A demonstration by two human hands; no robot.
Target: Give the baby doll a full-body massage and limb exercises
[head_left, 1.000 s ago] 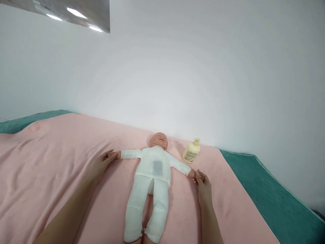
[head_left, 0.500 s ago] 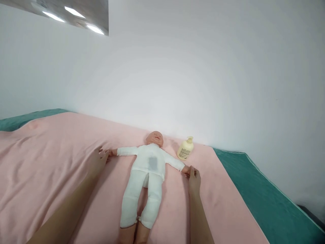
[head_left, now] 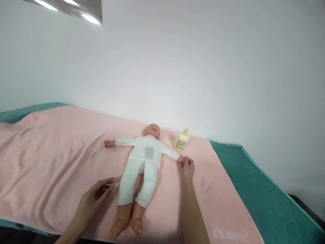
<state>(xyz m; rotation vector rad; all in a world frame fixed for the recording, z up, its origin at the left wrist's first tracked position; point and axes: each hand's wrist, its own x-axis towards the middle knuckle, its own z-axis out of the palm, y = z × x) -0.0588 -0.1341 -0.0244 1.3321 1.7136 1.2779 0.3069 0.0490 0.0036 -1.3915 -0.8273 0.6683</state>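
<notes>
A baby doll [head_left: 149,162] with a white cloth body lies on its back, arms spread and bare feet toward me. A grey square patch [head_left: 149,153] is on its chest. My right hand [head_left: 188,167] has its fingers closed around the doll's hand at the right. Beside the doll's lower leg, my left hand [head_left: 95,195] hovers with thumb and fingers apart and nothing between them. A pale yellow pump bottle [head_left: 181,140] stands just above the doll's right-side arm, close to its head.
A pink blanket [head_left: 63,145], wrinkled at the left, lies under the doll. Green cloth [head_left: 254,179] shows past its edges at both sides. A white wall [head_left: 162,61] rises directly behind the doll's head and the bottle.
My left hand has let go of the doll's hand at the left and moved down toward its legs. My right hand keeps its hold. The view has tilted down, showing the doll's feet.
</notes>
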